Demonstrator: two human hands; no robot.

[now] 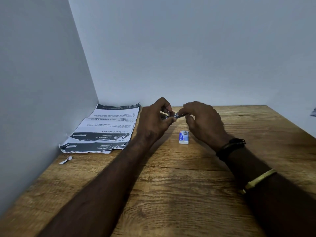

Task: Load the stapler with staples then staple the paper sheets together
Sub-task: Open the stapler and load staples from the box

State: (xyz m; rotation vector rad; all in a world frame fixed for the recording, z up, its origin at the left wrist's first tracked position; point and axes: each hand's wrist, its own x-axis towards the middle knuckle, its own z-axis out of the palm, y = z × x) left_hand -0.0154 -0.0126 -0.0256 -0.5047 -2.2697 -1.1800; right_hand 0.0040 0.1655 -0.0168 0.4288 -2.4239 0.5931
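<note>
Both hands hold a small metal stapler (176, 115) above the table (171, 185), near its far edge. The left hand (153, 120) pinches one end and the right hand (203, 120) curls round the other. A staple box (184, 137) lies on the wood just below them. Printed paper sheets (106, 127) lie in the far left corner, with a torn scrap (65, 160) by the left edge.

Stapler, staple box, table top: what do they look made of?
The stapler looks like polished metal: bright glints on its bar, though mostly covered. The staple box is probably printed card, white and blue, with crisp folded edges. The table top shows brown wood grain, matte; laminate or veneer is as likely as solid wood.
</note>
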